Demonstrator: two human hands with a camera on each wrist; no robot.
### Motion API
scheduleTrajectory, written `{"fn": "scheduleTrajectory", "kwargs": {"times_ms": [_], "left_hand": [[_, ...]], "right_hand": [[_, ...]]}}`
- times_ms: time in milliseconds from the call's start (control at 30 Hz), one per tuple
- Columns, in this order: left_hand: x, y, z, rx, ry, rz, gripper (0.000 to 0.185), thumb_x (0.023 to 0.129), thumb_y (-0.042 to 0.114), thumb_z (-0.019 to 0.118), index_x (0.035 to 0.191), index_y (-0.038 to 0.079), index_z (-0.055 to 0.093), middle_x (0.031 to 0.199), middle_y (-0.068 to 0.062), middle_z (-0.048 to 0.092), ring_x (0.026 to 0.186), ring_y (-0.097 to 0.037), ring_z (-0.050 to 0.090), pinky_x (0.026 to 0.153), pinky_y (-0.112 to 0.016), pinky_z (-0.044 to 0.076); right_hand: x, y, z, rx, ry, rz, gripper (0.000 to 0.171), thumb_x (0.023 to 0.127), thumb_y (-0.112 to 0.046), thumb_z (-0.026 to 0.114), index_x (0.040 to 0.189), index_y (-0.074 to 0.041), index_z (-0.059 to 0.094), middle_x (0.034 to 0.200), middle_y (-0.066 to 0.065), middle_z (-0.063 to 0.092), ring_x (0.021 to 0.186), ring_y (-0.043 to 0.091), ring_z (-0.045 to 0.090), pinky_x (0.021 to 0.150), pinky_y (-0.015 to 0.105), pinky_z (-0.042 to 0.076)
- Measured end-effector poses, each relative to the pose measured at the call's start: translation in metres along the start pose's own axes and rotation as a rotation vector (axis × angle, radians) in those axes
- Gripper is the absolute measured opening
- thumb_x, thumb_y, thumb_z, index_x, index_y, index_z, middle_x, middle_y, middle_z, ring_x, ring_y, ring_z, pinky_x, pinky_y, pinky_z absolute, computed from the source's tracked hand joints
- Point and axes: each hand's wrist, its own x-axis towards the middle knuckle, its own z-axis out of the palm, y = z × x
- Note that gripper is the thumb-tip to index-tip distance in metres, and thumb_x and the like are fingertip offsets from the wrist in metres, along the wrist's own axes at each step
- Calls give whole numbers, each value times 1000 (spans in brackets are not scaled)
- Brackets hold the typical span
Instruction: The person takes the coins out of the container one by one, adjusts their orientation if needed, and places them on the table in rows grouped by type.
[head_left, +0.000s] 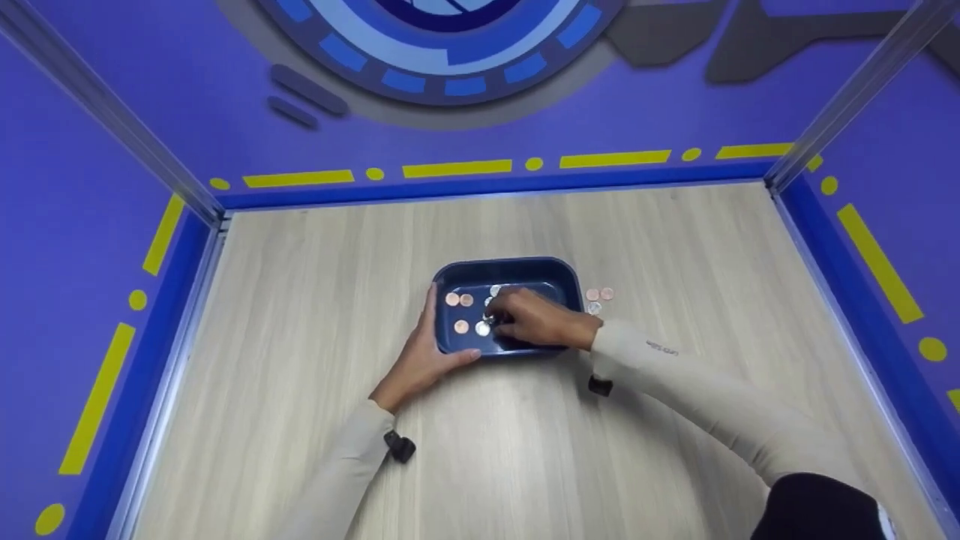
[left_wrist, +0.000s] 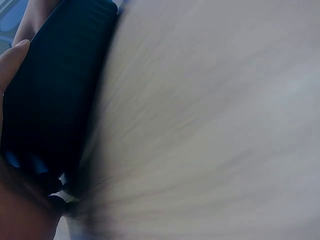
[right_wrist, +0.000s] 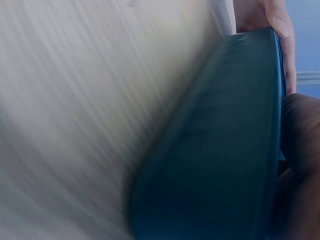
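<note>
pale wood-grain tabletop [head_left: 300,420] w/ purple walls on three sides, trimmed in blue w/ yellow dashes. near the middle sits a dark blue tray [head_left: 559,270], rounded corners, long axis running left-right. several copper & silver coins [head_left: 460,313] lie inside, mostly in its left half; three more coins [head_left: 598,297] rest on the table just beside the tray's right wall. left hand [head_left: 424,360] braces the tray's near-left corner, fingers fairly straight along the left wall, thumb along the near rim. right hand [head_left: 534,319] reaches over the near-right rim into the tray, fingers curled down around a silver coin [head_left: 483,328] at its fingertips; can't tell if it's pinched yet. that coin lies left of the right hand, which is the nearer one. both wrist views are blurred, showing only tray wall & table.
</note>
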Motion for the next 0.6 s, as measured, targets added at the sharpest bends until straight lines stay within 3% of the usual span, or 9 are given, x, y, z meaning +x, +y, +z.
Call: {"fn": "scheduleTrajectory", "kwargs": {"times_ms": [300, 600], "left_hand": [[-1, 0, 0, -18, -6, 0, 143, 82, 46, 98, 178, 30, -7, 182, -15, 18, 157, -32, 38, 128, -52, 29], [-1, 2, -2, -10, -7, 9, 140, 85, 39, 97, 179, 23, -5, 182, -16, 18, 157, -33, 38, 128, -53, 30]], "right_hand": [[9, -2, 11, -15, -8, 6, 22, 97, -5, 80, 119, -2, 81, 111, 13, 76, 103, 27, 68, 91, 44, 59], [17, -3, 15, -30, 10, -20, 14, 95, -3, 80, 109, -4, 82, 102, 13, 72, 94, 24, 62, 82, 45, 55]]}}
